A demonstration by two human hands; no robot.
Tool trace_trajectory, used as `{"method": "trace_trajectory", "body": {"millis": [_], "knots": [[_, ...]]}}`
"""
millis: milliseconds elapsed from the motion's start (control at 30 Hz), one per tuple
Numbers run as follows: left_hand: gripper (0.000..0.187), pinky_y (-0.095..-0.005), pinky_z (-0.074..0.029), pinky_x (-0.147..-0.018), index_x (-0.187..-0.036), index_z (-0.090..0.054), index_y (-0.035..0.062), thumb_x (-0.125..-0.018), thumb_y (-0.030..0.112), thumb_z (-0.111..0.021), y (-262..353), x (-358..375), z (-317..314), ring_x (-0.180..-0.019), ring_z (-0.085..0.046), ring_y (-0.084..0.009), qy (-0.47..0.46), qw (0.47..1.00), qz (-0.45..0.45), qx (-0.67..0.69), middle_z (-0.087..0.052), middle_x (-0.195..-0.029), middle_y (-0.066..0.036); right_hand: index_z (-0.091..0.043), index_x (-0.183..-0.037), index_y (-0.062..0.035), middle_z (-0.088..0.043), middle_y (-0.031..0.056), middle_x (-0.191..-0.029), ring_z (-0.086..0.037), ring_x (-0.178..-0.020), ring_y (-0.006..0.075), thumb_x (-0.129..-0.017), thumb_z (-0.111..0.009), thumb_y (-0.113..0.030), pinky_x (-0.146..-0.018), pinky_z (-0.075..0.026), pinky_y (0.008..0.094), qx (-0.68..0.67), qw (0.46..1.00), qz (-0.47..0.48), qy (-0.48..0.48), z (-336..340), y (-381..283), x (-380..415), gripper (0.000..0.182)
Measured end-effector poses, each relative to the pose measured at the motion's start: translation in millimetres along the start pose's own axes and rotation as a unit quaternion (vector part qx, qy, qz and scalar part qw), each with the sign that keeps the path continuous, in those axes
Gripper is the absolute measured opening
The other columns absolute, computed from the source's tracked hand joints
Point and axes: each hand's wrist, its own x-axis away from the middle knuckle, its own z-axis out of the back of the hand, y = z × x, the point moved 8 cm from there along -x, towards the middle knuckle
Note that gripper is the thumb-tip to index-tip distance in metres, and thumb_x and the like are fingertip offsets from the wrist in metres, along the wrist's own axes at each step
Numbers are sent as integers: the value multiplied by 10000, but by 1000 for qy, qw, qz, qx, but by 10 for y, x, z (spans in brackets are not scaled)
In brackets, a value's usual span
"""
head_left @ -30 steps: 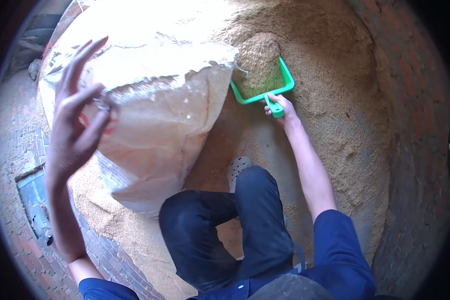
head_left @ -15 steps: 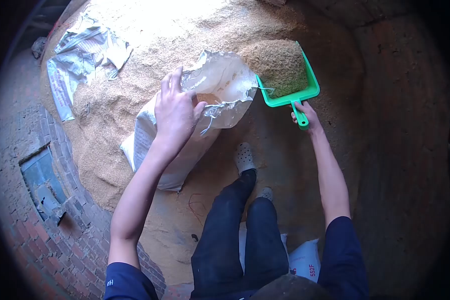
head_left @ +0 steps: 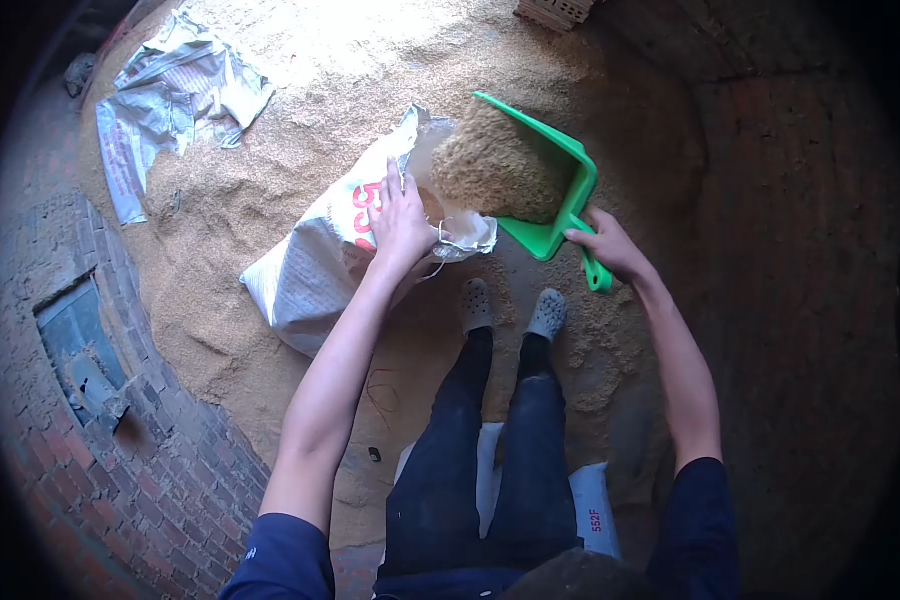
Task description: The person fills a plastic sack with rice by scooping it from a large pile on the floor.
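While the left hand (head_left: 402,225) bears on the white woven sack (head_left: 305,270) beside its open mouth, the right hand (head_left: 615,247) holds the green dustpan (head_left: 578,192) by its handle (head_left: 598,273). The fingers of the left hand are extended along the outside of the sack, with the thumb spread toward the mouth edge; whether the thumb hooks that edge cannot be determined. The fingers of the right hand are closed around the handle, thumb near the joint with the pan.

The dustpan is tilted, with its open side facing the sack mouth. A heaped load of tan grain (head_left: 503,165) lies in it and reaches the mouth area. The sack leans on the grain bed (head_left: 210,225), its red printing (head_left: 363,212) partly covered by the left hand. A loose white cord (head_left: 440,262) hangs at the mouth.

Reference positions: a crumpled sack (head_left: 185,85) lies on the grain bed at upper left; a perforated brick (head_left: 557,12) is at the top edge; two perforated clogs (head_left: 547,313) are on the person's feet, below the dustpan; a sack marked 552F (head_left: 594,508) is beside the legs. Brickwork (head_left: 170,480) borders the grain bed at lower left.
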Motion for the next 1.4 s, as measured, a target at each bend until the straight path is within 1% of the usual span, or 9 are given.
{"method": "trace_trajectory", "body": {"millis": [67,100,300,533,700,767,1000,1167,1400], "knots": [[1285,-563,-310,-980,-1393,-172,2,-397,415,-873,-8,6,-80,-1343,-212,-329,-18,1000,4,-25,-64,-1485,-172,-299,-1387,-131,-611,243,-1010,-612,-852,416,-798,-572,-131,-815,-475,443,182,974,123,55,-219,-271,-63,649],[1285,-563,-310,-980,-1393,-172,2,-397,415,-873,-15,7,-112,-1343,-212,-329,-20,999,7,-24,-64,-1485,-172,-269,-1400,-189,-581,296,-992,-587,-880,440,-804,-523,-125,-815,-465,474,248,968,-13,32,-338,-360,-43,650],[1230,-546,-289,-995,-1400,-132,2,-480,376,-858,-191,56,-79,-1360,-168,-322,73,994,82,-14,-50,-1486,-189,-178,-1435,-217,-545,204,-931,-603,-704,348,-733,-493,4,-618,-516,465,469,862,149,121,-752,-502,-96,801],[1111,-507,-270,-1011,-1383,-223,33,-518,362,-838,-199,144,-110,-1342,-212,-316,83,991,107,-21,-161,-1458,-210,-236,-1422,-206,-532,191,-1150,-577,-957,337,-773,-486,26,-815,-479,434,334,915,178,142,-239,-60,-40,733],[622,-469,-239,-1015,-1227,-518,134,-647,211,-730,-216,195,-275,-1225,-371,-296,114,987,109,-23,-393,-1308,-165,-320,-1390,-216,-516,178,-1138,-546,-1003,373,-827,-496,-38,-817,-463,433,178,956,71,223,419,436,131,616],[359,-458,-265,-991,-1089,-633,138,-731,124,-630,-181,230,-236,-1128,-442,-278,160,979,121,-21,-484,-1199,-126,-328,-1386,-234,-510,168,-1132,-551,-992,367,-833,-503,-55,-812,-463,434,200,949,53,236,709,550,117,606],[342,-443,-307,-930,-1057,-648,95,-735,35,-552,-149,202,-166,-1048,-480,-253,166,974,154,-27,-571,-1056,-97,-398,-1335,-335,-435,142,-1122,-567,-923,352,-811,-518,-61,-779,-483,450,369,899,-8,236,1280,54,-742,604],[284,-382,-355,-833,-980,-671,42,-727,-1,-550,-50,228,14,-937,-510,-251,182,976,116,40,-611,-969,-96,-429,-1309,-336,-430,169,-1126,-577,-896,336,-762,-484,11,-752,-505,437,497,836,151,175,694,-824,-2016,651],[224,-356,-361,-732,-911,-673,36,-714,-6,-574,305,420,-46,-846,-536,-230,118,974,49,188,-618,-890,-74,-465,-1280,-372,-445,122,-1182,-562,-844,205,-837,-492,-56,-602,-515,297,598,697,395,27,-1326,-1526,-3298,544]]}}
